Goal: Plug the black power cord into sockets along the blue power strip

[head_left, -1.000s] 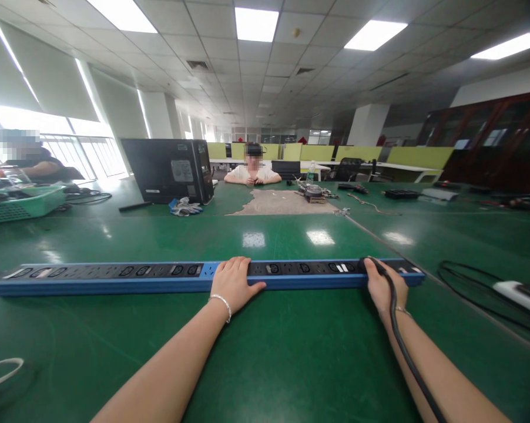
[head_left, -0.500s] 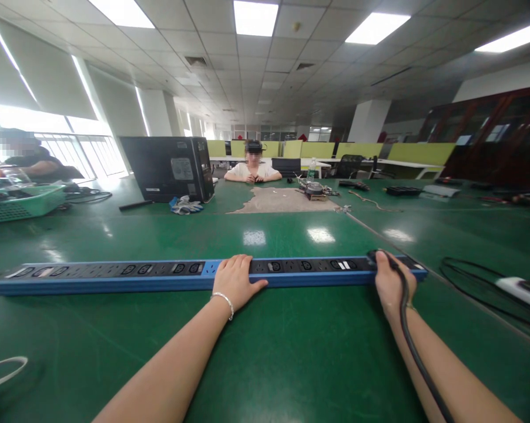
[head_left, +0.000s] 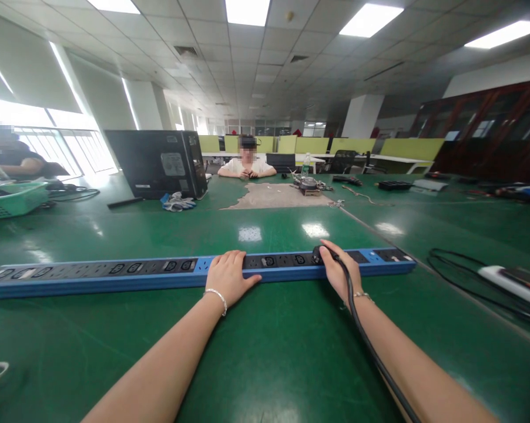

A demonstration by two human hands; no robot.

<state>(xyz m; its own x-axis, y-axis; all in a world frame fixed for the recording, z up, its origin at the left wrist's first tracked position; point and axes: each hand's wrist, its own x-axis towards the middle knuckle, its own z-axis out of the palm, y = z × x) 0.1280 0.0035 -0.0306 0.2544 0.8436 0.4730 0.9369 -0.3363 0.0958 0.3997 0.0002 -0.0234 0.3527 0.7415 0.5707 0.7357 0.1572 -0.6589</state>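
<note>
A long blue power strip [head_left: 93, 283] with a row of black sockets lies across the green table [head_left: 265, 346] in front of me. My left hand [head_left: 228, 277] grips it near the middle, fingers over the top and thumb along the near side. Right of it, my right hand [head_left: 342, 274] is closed round a black power plug [head_left: 317, 255], held at the socket face. Whether the plug's prongs are inside a socket is hidden. From the plug a thick black cord [head_left: 362, 333] runs back over my right wrist and forearm.
Black computer case [head_left: 154, 164], gloves [head_left: 177, 202] and green basket [head_left: 16, 202] stand at the left. Black cables and a white strip [head_left: 507, 285] lie at the right. One person [head_left: 247, 161] sits opposite, another [head_left: 13, 155] at the far left.
My right hand has moved left along the power strip with the plug, uncovering sockets near the right end. The left hand keeps its hold. The whole view has shifted slightly.
</note>
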